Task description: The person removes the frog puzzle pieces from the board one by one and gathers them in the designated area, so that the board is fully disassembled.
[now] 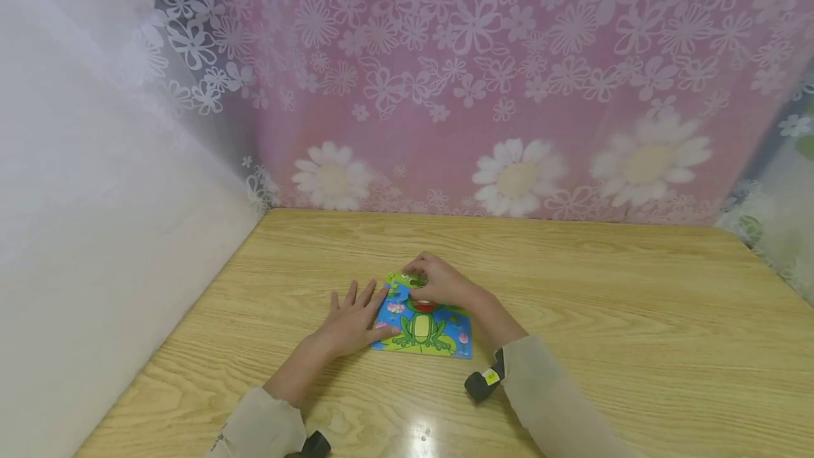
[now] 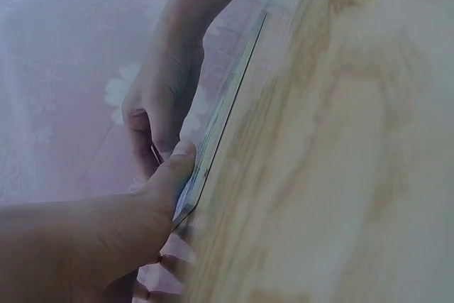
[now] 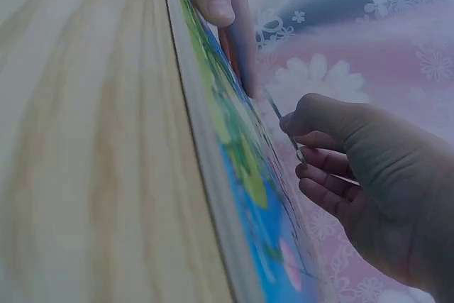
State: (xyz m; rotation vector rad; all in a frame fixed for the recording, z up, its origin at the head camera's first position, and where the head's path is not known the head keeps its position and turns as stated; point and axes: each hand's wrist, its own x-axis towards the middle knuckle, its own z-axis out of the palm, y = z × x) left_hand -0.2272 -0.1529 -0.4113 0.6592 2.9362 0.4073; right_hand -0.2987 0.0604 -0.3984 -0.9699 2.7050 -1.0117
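A frog jigsaw puzzle point(image 1: 422, 334) with a blue background and a green frog lies flat on the table. My left hand point(image 1: 350, 324) rests at its left side with fingers spread, thumb over the lower left of the picture. Over the upper part of the puzzle, my right hand point(image 1: 445, 283) pinches a thin puzzle piece point(image 3: 275, 108) between thumb and fingers. That piece is tilted up off the board in the right wrist view. The fingers partly hide the frog's head. In the left wrist view, the left thumb point(image 2: 181, 157) presses on the board's edge.
The wood-grain table point(image 1: 636, 316) extends around the puzzle on all sides. A pink flowered curtain point(image 1: 407, 90) hangs at the table's back edge, and a white wall point(image 1: 114, 196) borders the left. Black wrist cameras point(image 1: 481, 386) sit by both sleeves.
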